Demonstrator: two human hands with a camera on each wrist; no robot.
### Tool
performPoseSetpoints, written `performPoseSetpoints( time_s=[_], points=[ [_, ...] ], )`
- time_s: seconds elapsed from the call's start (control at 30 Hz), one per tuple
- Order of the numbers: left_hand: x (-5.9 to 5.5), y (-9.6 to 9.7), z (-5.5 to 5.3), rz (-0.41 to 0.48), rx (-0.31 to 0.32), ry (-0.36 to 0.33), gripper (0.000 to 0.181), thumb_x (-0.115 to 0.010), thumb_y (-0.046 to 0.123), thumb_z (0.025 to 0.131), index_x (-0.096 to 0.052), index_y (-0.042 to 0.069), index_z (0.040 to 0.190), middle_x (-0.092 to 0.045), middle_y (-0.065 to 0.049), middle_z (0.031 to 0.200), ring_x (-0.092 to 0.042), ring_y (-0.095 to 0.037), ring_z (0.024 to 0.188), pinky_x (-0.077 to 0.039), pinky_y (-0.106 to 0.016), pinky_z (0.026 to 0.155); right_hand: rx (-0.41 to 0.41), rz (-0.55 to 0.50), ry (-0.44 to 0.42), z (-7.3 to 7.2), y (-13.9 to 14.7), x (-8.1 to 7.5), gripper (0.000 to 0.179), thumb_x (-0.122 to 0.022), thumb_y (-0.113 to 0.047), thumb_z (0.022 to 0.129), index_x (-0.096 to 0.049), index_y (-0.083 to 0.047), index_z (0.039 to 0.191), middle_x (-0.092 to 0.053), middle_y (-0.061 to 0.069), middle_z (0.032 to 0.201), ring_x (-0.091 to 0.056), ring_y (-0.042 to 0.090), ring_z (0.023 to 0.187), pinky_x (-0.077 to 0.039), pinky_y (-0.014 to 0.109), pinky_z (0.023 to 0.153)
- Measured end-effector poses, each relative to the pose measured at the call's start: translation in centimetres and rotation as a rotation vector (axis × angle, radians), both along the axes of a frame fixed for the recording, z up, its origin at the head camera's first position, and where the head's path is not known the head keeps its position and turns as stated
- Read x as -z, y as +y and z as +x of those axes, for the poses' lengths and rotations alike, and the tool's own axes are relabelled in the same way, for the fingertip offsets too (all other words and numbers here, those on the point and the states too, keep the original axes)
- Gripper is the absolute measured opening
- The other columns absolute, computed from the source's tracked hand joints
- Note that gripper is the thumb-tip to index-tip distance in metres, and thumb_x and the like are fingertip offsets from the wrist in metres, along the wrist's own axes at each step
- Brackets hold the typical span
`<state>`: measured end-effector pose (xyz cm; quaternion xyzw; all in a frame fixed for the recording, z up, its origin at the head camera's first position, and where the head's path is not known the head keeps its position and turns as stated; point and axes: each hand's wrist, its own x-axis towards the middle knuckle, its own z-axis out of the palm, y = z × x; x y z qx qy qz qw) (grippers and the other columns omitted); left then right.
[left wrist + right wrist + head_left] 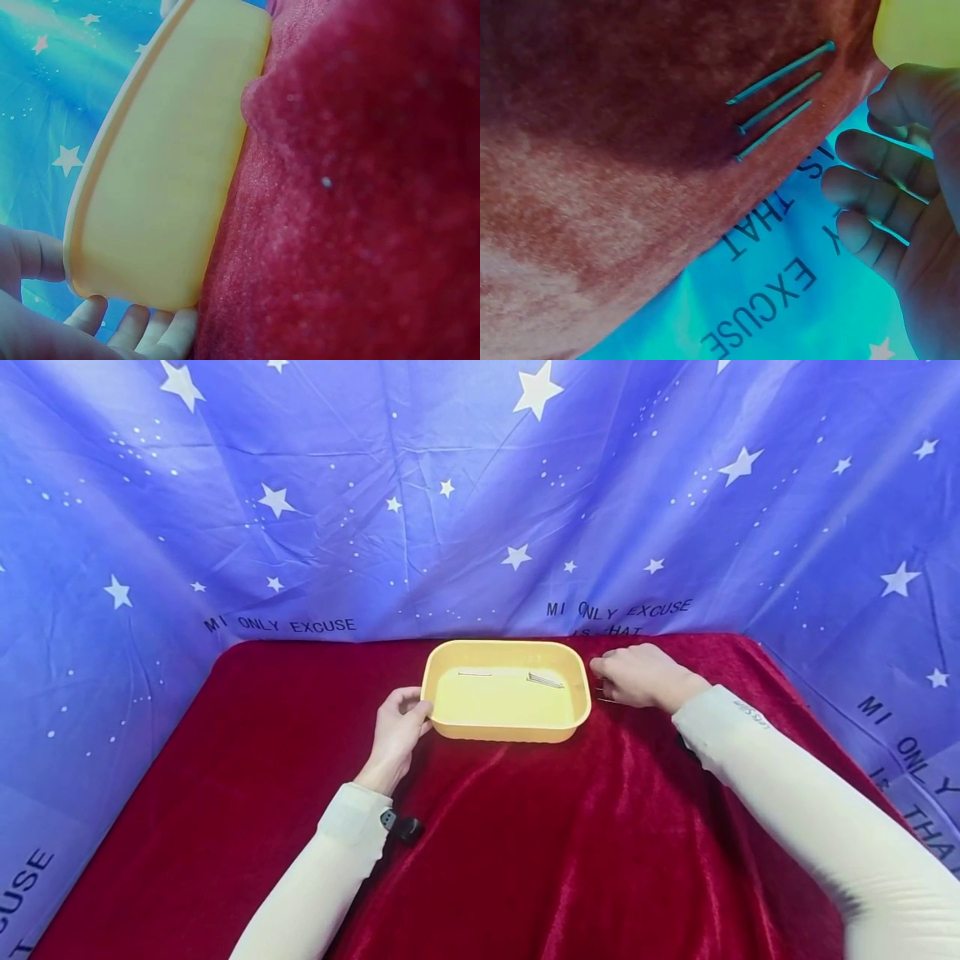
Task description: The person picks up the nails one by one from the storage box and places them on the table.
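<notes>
**On a red worktop (487,860), a yellow tray (510,735) with nails**

We see the tray upright near the worktop's far edge, before a blue starry backdrop (450,527). Inside it, a small bunch of nails (545,680) lies toward the right and a single nail (474,674) toward the left.

The left hand (397,722) grips the tray's left end, thumb at the rim and fingers against the outer wall. The right hand (637,675) is just beside the tray's right end, its fingers bent; we cannot tell whether thumb and forefinger pinch anything. Near it on the worktop, three loose nails (780,75) lie roughly parallel, side by side, one with its head at the opposite end from the others.

We judge the step to be shifting nails singly between worktop and tray, though we cannot tell which way. To do it well, we would let the left hand brace the tray against sliding, pinch each nail mid-shank with the point clear of the fingertips, lift it over the rim without knocking the wall, and lay it down rather than drop it.
</notes>
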<state>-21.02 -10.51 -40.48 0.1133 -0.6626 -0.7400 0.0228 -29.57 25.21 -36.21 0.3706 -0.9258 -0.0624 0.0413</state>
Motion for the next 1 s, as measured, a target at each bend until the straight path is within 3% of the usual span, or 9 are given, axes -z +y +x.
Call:
performPoseSetpoints(
  time_s=[0.2, 0.6, 1.0],
  points=[
    [-0.2, 0.0, 0.1, 0.002, 0.002, -0.007, 0.032, -0.055, -0.002, 0.087, -0.053, -0.006, 0.119, -0.057, -0.022, 0.110, -0.060, -0.031, 0.102, -0.052, -0.042, 0.089, 0.019, 0.001, 0.006, -0.4, -0.4, -0.7, 0.018, -0.063, -0.011, 0.075, -0.047, -0.020, 0.070, -0.047, -0.005, 0.063, -0.052, 0.020, 0.060, -0.045, 0.043, 0.053],
    [-0.2, -0.1, 0.1, 0.008, 0.010, -0.008, 0.033, -0.055, -0.001, 0.088, -0.052, -0.007, 0.120, -0.056, -0.024, 0.114, -0.059, -0.032, 0.103, -0.050, -0.044, 0.091, 0.036, -0.012, 0.050, -1.1, -2.0, -3.0, 0.018, -0.060, -0.013, 0.077, -0.046, -0.018, 0.068, -0.048, -0.001, 0.063, -0.055, 0.029, 0.060, -0.045, 0.048, 0.052],
    [-0.1, -0.1, 0.1, 0.006, 0.006, -0.007, 0.033, -0.055, -0.001, 0.087, -0.052, -0.007, 0.119, -0.056, -0.025, 0.114, -0.059, -0.032, 0.102, -0.051, -0.044, 0.090, 0.008, -0.008, 0.074, -1.5, -4.0, -4.3, 0.019, -0.062, -0.014, 0.080, -0.047, -0.017, 0.068, -0.048, -0.001, 0.062, -0.055, 0.028, 0.060, -0.046, 0.048, 0.053]
  ],
)
